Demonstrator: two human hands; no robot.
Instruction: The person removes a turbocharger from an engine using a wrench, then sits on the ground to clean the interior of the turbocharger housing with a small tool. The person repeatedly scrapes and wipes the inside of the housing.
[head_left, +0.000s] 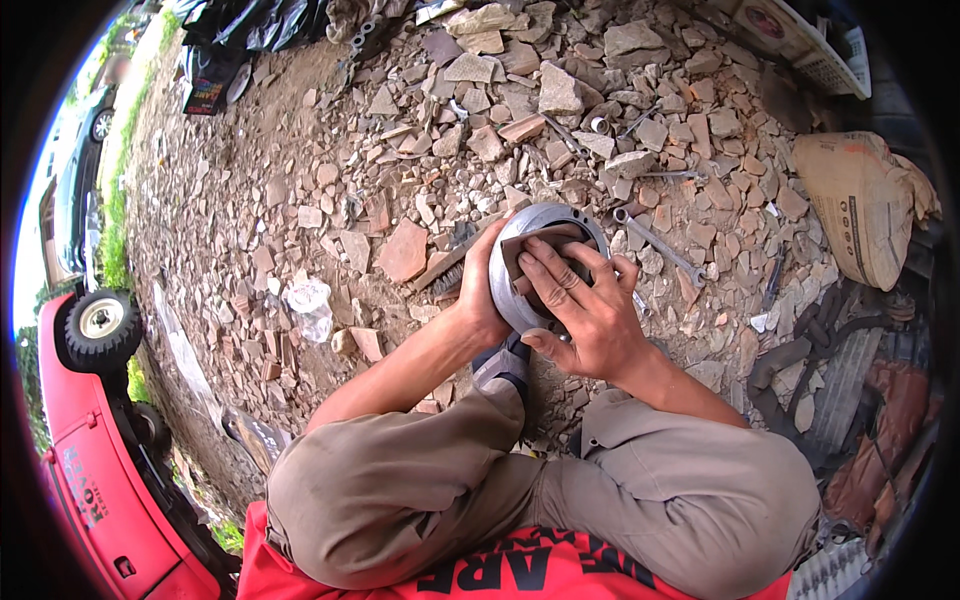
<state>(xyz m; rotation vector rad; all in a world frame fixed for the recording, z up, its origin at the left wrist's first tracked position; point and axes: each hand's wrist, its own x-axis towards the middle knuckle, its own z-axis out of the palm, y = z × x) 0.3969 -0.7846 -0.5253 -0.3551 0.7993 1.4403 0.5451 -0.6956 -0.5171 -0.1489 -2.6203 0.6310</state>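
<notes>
Above my crossed legs, a round grey metal part [552, 214] with a thick rim and a hollow middle is tilted toward me. My left hand [483, 290] is wrapped round its left side. With its fingers laid together, my right hand [590, 310] presses a brown sheet [513, 258], which looks like sandpaper, against the inside of the rim. The right palm and fingers cover much of the hollow. A combination wrench [665, 248] lies on the rubble just right of the part, and a dark-bristled brush [448, 283] is left of it.
Broken tile and stone [404, 250] cover the ground. Black hoses [800, 350] and a brown paper sack [850, 205] lie at the right. A clear plastic bag [308, 300] is on the left. Further left stands a red vehicle [120, 480]; black bags [265, 25] lie at the back.
</notes>
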